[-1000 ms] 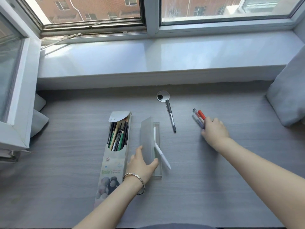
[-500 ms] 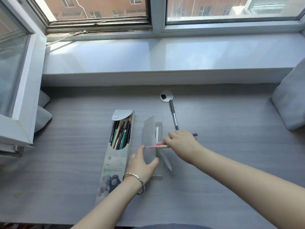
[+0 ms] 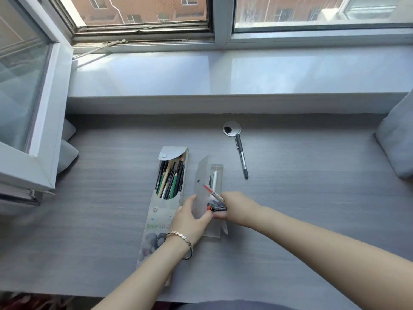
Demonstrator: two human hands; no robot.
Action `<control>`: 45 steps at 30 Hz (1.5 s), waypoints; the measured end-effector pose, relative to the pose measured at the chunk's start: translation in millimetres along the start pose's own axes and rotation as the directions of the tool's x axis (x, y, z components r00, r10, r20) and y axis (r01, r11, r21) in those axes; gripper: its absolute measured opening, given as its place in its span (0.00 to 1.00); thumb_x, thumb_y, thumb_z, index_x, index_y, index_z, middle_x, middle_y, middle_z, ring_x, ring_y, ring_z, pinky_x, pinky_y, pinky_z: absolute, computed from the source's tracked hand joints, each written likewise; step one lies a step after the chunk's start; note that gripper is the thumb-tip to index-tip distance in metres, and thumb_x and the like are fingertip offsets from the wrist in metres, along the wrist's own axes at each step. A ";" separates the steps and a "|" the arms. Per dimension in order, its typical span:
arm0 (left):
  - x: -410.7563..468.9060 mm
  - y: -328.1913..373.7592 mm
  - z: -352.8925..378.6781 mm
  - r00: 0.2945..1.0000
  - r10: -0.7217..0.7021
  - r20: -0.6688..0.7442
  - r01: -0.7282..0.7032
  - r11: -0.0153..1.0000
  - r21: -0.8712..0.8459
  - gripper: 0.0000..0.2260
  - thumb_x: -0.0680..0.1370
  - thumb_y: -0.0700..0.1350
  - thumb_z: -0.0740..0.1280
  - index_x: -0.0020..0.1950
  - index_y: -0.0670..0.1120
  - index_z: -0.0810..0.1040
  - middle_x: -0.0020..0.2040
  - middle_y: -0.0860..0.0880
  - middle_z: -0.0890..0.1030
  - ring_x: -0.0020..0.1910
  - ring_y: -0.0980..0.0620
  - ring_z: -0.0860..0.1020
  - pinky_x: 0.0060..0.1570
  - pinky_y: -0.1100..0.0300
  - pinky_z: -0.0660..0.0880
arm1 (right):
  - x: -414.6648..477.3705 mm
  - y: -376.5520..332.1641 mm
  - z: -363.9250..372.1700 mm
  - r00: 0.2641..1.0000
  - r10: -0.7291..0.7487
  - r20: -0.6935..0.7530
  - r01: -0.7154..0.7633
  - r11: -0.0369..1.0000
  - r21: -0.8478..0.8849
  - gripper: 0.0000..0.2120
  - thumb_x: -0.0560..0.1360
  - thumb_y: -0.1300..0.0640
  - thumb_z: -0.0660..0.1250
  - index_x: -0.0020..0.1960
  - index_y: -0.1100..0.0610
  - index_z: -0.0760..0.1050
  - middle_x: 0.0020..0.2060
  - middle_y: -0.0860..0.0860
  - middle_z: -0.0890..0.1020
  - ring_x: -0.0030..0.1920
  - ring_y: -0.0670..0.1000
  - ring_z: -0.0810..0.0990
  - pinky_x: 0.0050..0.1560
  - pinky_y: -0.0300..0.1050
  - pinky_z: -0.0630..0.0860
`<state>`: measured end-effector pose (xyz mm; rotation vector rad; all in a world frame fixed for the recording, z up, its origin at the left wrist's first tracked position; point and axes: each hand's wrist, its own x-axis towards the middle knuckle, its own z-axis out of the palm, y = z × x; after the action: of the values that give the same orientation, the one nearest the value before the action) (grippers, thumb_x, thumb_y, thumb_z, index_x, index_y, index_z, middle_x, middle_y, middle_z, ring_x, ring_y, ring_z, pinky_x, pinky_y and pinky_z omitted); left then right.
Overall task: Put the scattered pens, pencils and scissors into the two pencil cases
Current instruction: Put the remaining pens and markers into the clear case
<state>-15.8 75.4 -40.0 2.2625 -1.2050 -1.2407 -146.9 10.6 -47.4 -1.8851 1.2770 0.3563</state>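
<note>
Nearest you, your left wrist wears a bracelet [image 3: 178,239], and your forearm covers part of the near end of the printed pencil case [image 3: 156,211]. Your left hand [image 3: 190,220] grips the raised lid [image 3: 202,182] of the frosted pencil case [image 3: 218,229], with the thumb on its right face and the fingers curled round its left. This case lies on the tabletop [image 3: 301,198], just to the right of the printed one.

Your right hand [image 3: 237,209] is over the open frosted case and holds two pens [image 3: 218,208]. One pen is dark with a red end and lies crosswise by your left thumb. The other is pale with a red tip and slants up-left against the lid. Motion blur and the back of your hand hide the right fingers, so the exact pinch is unclear. A pale tip shows under your right wrist beside the case's near corner, and you cannot tell what it belongs to.

Farther in, a white pen [image 3: 215,177] lies lengthwise in the frosted case. The printed case has its flap open and is packed with dark, green and wooden pencils [image 3: 171,180].

Well apart to the right, a grey pen [image 3: 242,159] lies loose on the tabletop, its far end touching a round cable grommet [image 3: 232,129]. Beyond are the windowsill [image 3: 223,72] and the window [image 3: 312,12]. A grey cushion [image 3: 395,142] is cut off at the right edge.
</note>
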 end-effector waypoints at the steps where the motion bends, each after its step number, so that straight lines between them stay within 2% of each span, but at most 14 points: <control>1: 0.4 -0.7 0.5 1.000 -0.004 -0.003 0.004 1.000 -0.005 0.27 0.73 0.51 0.66 0.70 0.51 0.64 0.59 0.43 0.75 0.58 0.45 0.74 0.59 0.56 0.70 | 1.6 -1.5 3.4 0.999 0.039 -0.025 -0.038 0.998 0.051 0.15 0.72 0.49 0.67 0.38 0.57 0.65 0.42 0.59 0.78 0.44 0.57 0.76 0.37 0.42 0.66; 3: 0.3 -0.6 1.4 1.000 -0.010 0.002 0.010 1.000 -0.012 0.26 0.73 0.49 0.65 0.70 0.50 0.64 0.59 0.41 0.75 0.57 0.45 0.74 0.58 0.56 0.70 | 0.1 -5.7 7.0 0.987 0.147 -0.071 -0.135 0.980 0.148 0.17 0.70 0.55 0.68 0.31 0.58 0.62 0.29 0.54 0.71 0.34 0.55 0.72 0.27 0.41 0.62; 6: -0.7 0.5 3.8 1.000 -0.004 0.002 0.004 1.000 -0.014 0.26 0.74 0.48 0.65 0.70 0.49 0.64 0.58 0.40 0.75 0.56 0.44 0.74 0.56 0.56 0.70 | -3.0 -9.4 8.3 0.941 0.317 -0.115 -0.255 0.892 0.374 0.19 0.67 0.58 0.67 0.26 0.56 0.58 0.23 0.50 0.65 0.24 0.49 0.63 0.23 0.40 0.58; 12: -0.9 0.7 5.9 1.000 0.009 0.007 -0.009 1.000 0.003 0.27 0.74 0.49 0.64 0.71 0.49 0.62 0.60 0.41 0.74 0.57 0.44 0.73 0.52 0.59 0.68 | 3.4 -20.8 9.7 0.936 0.319 -0.152 -0.197 0.827 0.526 0.14 0.73 0.50 0.63 0.33 0.57 0.69 0.33 0.57 0.79 0.36 0.57 0.78 0.24 0.41 0.70; 16: -1.8 1.4 5.0 1.000 0.020 0.021 -0.021 0.999 0.037 0.27 0.74 0.52 0.64 0.71 0.50 0.61 0.62 0.41 0.73 0.60 0.44 0.72 0.56 0.58 0.68 | 0.2 -27.0 5.5 0.954 0.279 -0.112 -0.198 0.864 0.462 0.19 0.77 0.55 0.57 0.28 0.57 0.62 0.26 0.52 0.69 0.32 0.55 0.71 0.26 0.39 0.62; 18: -2.8 2.8 4.9 0.999 0.027 0.024 -0.028 0.999 0.045 0.27 0.74 0.52 0.64 0.71 0.50 0.61 0.62 0.41 0.73 0.60 0.44 0.72 0.57 0.57 0.69 | -2.8 -25.5 -0.7 0.960 0.268 -0.078 -0.214 0.886 0.410 0.18 0.76 0.57 0.57 0.28 0.59 0.63 0.27 0.54 0.72 0.30 0.54 0.72 0.27 0.40 0.65; 21: -3.6 3.9 3.8 0.999 0.027 0.030 -0.029 0.998 0.054 0.28 0.74 0.52 0.64 0.72 0.50 0.60 0.61 0.41 0.72 0.60 0.44 0.72 0.57 0.58 0.68 | 2.7 -10.6 -20.1 0.932 0.286 -0.223 -0.170 0.888 0.428 0.11 0.72 0.62 0.57 0.35 0.66 0.74 0.37 0.64 0.83 0.42 0.63 0.82 0.42 0.49 0.78; 23: -3.0 3.7 3.6 0.999 0.024 0.034 -0.026 0.998 0.061 0.28 0.74 0.52 0.64 0.72 0.50 0.59 0.62 0.41 0.72 0.60 0.45 0.72 0.58 0.57 0.68 | 15.9 4.4 -38.2 0.856 0.345 -0.384 -0.167 0.889 0.426 0.12 0.73 0.62 0.58 0.46 0.68 0.77 0.46 0.65 0.83 0.49 0.64 0.81 0.49 0.51 0.78; 27: -3.5 4.5 3.2 0.998 0.017 0.053 -0.020 0.998 0.056 0.28 0.74 0.52 0.63 0.72 0.51 0.58 0.63 0.43 0.71 0.60 0.46 0.72 0.57 0.58 0.68 | 45.2 28.3 -63.2 0.764 0.454 -0.459 -0.275 0.872 0.406 0.17 0.77 0.58 0.61 0.62 0.64 0.66 0.62 0.62 0.70 0.57 0.64 0.76 0.55 0.51 0.72; 33: -0.8 2.4 1.7 0.998 0.025 0.065 -0.028 0.999 0.041 0.28 0.75 0.51 0.63 0.72 0.51 0.58 0.65 0.43 0.70 0.62 0.47 0.71 0.59 0.59 0.67 | 55.0 40.4 -62.0 0.788 0.481 -0.385 -0.287 0.840 0.461 0.15 0.74 0.61 0.62 0.60 0.65 0.69 0.55 0.62 0.78 0.55 0.61 0.77 0.49 0.47 0.73; 37: -0.8 2.4 0.6 0.998 0.036 0.052 -0.038 0.999 0.030 0.27 0.75 0.51 0.64 0.72 0.51 0.59 0.65 0.42 0.70 0.63 0.46 0.70 0.60 0.58 0.67 | 22.5 19.6 -41.8 0.873 0.342 -0.349 -0.028 0.749 0.662 0.14 0.72 0.62 0.65 0.58 0.61 0.71 0.33 0.50 0.76 0.32 0.52 0.77 0.36 0.45 0.77; 40: -1.1 2.4 1.9 0.998 0.034 0.051 -0.035 0.999 0.019 0.27 0.74 0.51 0.64 0.72 0.51 0.59 0.65 0.42 0.70 0.63 0.47 0.70 0.60 0.58 0.67 | 0.9 6.6 -9.2 0.955 0.207 -0.211 0.000 0.714 0.700 0.12 0.73 0.62 0.67 0.55 0.59 0.70 0.29 0.49 0.73 0.21 0.47 0.75 0.30 0.44 0.78; 42: -1.7 3.6 3.3 0.998 0.034 0.045 -0.035 0.999 0.019 0.27 0.74 0.51 0.65 0.71 0.50 0.60 0.65 0.42 0.71 0.63 0.46 0.71 0.59 0.58 0.67 | -2.7 5.1 8.2 0.973 0.177 -0.148 -0.028 0.727 0.686 0.13 0.74 0.61 0.67 0.57 0.58 0.69 0.29 0.50 0.73 0.20 0.45 0.75 0.30 0.42 0.77; 45: -1.7 5.7 4.2 0.997 0.009 0.074 -0.008 1.000 -0.015 0.23 0.75 0.50 0.64 0.68 0.51 0.65 0.57 0.43 0.76 0.55 0.47 0.76 0.54 0.59 0.70 | -2.3 6.8 24.9 0.952 0.227 -0.204 -0.063 0.800 0.597 0.13 0.73 0.57 0.68 0.54 0.56 0.68 0.30 0.48 0.71 0.28 0.53 0.78 0.34 0.44 0.76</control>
<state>-22.7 73.8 -38.1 2.2170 -1.2255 -1.3367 -148.8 29.7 -64.8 -1.3290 1.5050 -0.2177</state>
